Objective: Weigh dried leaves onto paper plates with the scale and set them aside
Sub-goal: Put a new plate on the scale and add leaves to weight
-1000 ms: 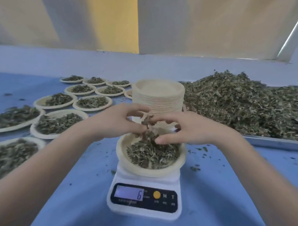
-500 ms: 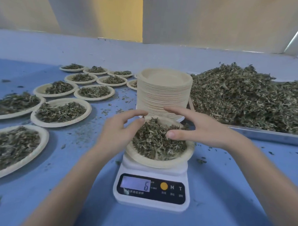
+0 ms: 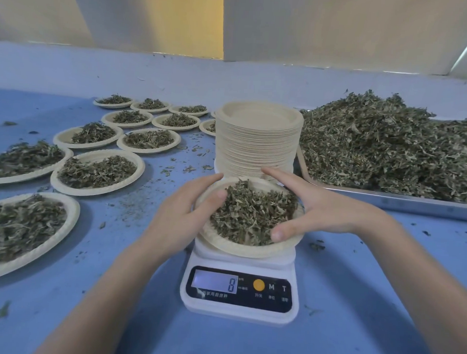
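Observation:
A white digital scale point(image 3: 239, 292) stands on the blue table, its display showing 8. On it sits a paper plate point(image 3: 240, 248) filled with dried green leaves point(image 3: 252, 215). My left hand point(image 3: 182, 217) grips the plate's left rim, thumb inside on the leaves. My right hand point(image 3: 314, 207) grips the right rim, thumb over the near edge and index finger stretched along the far edge. Behind the scale rises a tall stack of empty paper plates point(image 3: 256, 140). A big heap of dried leaves point(image 3: 394, 146) fills a metal tray point(image 3: 413, 204) at the right.
Several filled paper plates point(image 3: 97, 172) lie in rows over the left half of the table, the nearest point(image 3: 24, 232) at the left edge. Loose leaf crumbs are scattered on the blue table top point(image 3: 355, 302). A pale wall ledge runs along the back.
Both hands have dropped from crumbling leaves above the plate to gripping its rim on either side. The scale reading went from 6 to 8.

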Available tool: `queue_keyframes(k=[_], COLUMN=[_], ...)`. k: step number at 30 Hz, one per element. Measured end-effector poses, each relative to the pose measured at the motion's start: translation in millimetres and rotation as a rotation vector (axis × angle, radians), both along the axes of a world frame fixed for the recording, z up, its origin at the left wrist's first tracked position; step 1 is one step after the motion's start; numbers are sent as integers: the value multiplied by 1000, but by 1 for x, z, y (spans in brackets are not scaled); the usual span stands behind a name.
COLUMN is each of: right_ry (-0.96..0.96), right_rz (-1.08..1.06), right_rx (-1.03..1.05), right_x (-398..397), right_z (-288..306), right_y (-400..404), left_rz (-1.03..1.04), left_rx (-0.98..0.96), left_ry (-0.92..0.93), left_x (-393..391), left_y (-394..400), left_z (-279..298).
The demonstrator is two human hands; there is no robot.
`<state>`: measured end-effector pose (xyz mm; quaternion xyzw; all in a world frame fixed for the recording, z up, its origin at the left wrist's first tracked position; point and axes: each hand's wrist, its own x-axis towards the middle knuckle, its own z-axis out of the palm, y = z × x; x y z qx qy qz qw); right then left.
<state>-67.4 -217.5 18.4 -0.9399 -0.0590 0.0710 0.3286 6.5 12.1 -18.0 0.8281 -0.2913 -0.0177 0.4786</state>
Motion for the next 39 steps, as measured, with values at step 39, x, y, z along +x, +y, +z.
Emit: queue_keyframes(k=[39], right_ry=[-535], right_rz=[-207], right_rx=[230], right_x=[9], right_z=[32], right_y=[27], left_rz=[69], left_rx=[-77], left_ry=[15], left_x=[7], left_y=[3], left_z=[-5])
